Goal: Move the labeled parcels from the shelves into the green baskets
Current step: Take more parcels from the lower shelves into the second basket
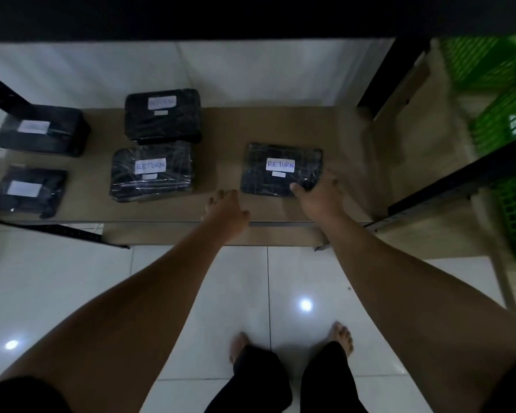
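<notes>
- Right hand [320, 193]: thumb laid on the near-right corner of the rightmost parcel [280, 169]; fingers wrapped at its right edge; grip apparently only partly closed, blur noted.
- Left hand [227, 208]: fingers loosely spread over the bare shelf board [221, 129], nothing held, just beside the same parcel.
- Parcel: flat on the board, labelled RETURN, not yet lifted.
- Remaining stock: 4 other black parcels [152, 172] counted to the left.
- Green baskets [501, 126]: seen at right beyond the shelf post; contents cannot be made out.
- Progress: 5 parcels left to move.
</notes>
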